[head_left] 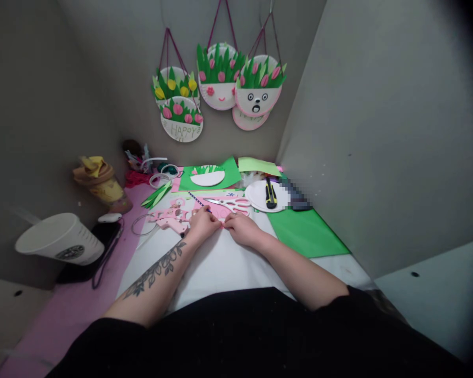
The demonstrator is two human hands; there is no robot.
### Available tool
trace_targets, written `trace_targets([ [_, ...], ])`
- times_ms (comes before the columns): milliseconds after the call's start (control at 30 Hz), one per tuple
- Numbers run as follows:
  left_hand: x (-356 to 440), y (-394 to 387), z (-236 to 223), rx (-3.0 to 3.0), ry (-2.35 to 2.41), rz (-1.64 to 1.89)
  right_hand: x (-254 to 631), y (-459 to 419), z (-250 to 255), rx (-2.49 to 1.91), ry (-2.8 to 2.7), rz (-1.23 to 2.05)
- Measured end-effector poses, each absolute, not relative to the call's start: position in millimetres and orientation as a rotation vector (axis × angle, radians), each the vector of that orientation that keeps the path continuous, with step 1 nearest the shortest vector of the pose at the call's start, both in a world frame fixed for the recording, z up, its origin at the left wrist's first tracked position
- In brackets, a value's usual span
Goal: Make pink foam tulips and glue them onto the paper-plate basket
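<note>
My left hand (204, 223) and my right hand (242, 228) meet over the white table cover, fingertips pinched close together. Between them shows a small bit of pink paper (222, 224), mostly hidden by the fingers. Just beyond the hands lie white-and-pink scissors (236, 203) with the blades pointing left. A dark patterned pencil (197, 199) slants down toward my left hand. Pink paper with cut-out gaps (169, 213) is left of that hand, beside a pink glue gun (174, 226).
A white paper plate (256, 197) carries a black-and-yellow utility knife (271, 194). Green sheets (311, 236) lie at right, cut green leaves (156, 195) at left. A white cup (63, 239) stands at the left edge. Decorated half-plates (258, 97) hang on the back wall.
</note>
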State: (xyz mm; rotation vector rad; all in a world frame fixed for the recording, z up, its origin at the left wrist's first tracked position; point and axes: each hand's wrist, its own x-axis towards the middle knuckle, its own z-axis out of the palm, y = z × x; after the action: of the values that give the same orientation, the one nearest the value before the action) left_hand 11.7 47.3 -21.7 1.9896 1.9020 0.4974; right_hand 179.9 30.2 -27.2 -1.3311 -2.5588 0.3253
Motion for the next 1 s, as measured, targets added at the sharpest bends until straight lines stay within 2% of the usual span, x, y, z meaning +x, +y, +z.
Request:
trace_targets([
  [300,11,45,-21,2.014,1.897,0.507,183,28,-21,-1.181,-2.556,0.362],
  [1000,11,48,-20,2.017,1.872,0.488,182,21,-14,-1.234,-2.676,0.255],
])
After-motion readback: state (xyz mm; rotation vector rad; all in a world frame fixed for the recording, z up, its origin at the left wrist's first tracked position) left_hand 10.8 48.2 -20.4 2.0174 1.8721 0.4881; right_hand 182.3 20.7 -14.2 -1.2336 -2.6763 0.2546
